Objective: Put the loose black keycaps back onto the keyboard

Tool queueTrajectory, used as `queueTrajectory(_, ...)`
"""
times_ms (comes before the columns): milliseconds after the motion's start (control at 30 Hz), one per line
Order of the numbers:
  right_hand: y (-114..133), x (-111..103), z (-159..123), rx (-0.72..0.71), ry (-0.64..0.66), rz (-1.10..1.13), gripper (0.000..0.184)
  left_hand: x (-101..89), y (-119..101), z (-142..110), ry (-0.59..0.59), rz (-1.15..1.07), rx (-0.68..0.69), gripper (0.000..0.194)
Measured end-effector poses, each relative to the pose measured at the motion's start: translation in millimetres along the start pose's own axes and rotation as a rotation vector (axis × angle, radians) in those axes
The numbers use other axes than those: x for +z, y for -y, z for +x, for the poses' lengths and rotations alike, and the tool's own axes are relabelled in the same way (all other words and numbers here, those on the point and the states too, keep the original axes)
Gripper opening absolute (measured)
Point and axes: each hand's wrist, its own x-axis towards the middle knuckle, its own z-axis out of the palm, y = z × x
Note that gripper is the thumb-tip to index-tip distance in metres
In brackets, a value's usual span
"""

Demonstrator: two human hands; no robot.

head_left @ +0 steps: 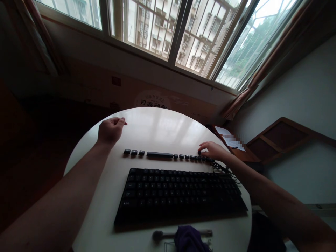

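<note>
My left hand [110, 130] is closed over the far left of the table, thumb and fingers pressed together. Whatever it may hold is hidden. At the right, my right hand [213, 150] pinches a small black keycap [199, 152] just behind the right end of a row of loose keycaps. In that row lie several small keycaps [134, 152] and the long space bar [159, 154]. In front of them rests a black keyboard [173, 189], its bottom row lacking keycaps. The keyboard's coiled cable [223, 168] lies below my right wrist.
The round white table [91, 196] carries all of this. Near its front edge are a brush [165, 235] with a dark head, a purple cloth [189, 239] and a thin wire piece [168, 246]. Beyond the right edge, papers [231, 140] lie on a wooden surface.
</note>
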Motion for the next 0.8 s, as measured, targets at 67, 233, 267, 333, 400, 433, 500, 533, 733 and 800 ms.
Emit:
queueTrajectory(67,2,-6,-2,-0.009,-0.036,0.004,0.020,-0.5,0,0,0.000,0.007,-0.006,0.029)
queueTrajectory(233,4,-35,-41,-0.010,-0.150,0.025,0.023,-1.0,-2,1,0.014,0.014,-0.017,0.029)
queueTrajectory(267,5,-39,-55,-0.018,-0.160,0.033,0.023,-0.5,-2,1,0.013,0.012,-0.018,0.029)
queueTrajectory(333,5,-44,-87,-0.042,-0.155,0.063,0.023,1.1,-2,2,0.009,0.009,-0.021,0.031)
queueTrajectory(400,5,-41,-120,-0.043,-0.115,0.108,0.024,3.3,0,2,0.003,0.009,-0.019,0.032)
queueTrajectory(433,4,-37,-136,-0.024,-0.090,0.129,0.024,4.3,1,3,-0.003,0.010,-0.016,0.032)
queueTrajectory(500,0,-25,-164,0.031,-0.043,0.164,0.025,6.0,3,4,-0.017,0.014,-0.009,0.031)
queueTrajectory(533,-3,-18,-176,0.063,-0.029,0.179,0.025,6.4,5,5,-0.021,0.018,-0.008,0.030)
queueTrajectory(733,-19,12,-213,0.163,-0.036,0.271,0.026,4.3,6,4,0.016,0.051,-0.033,0.027)
queueTrajectory(800,-19,15,-217,0.165,-0.048,0.295,0.026,3.2,4,2,0.014,0.060,-0.039,0.026)
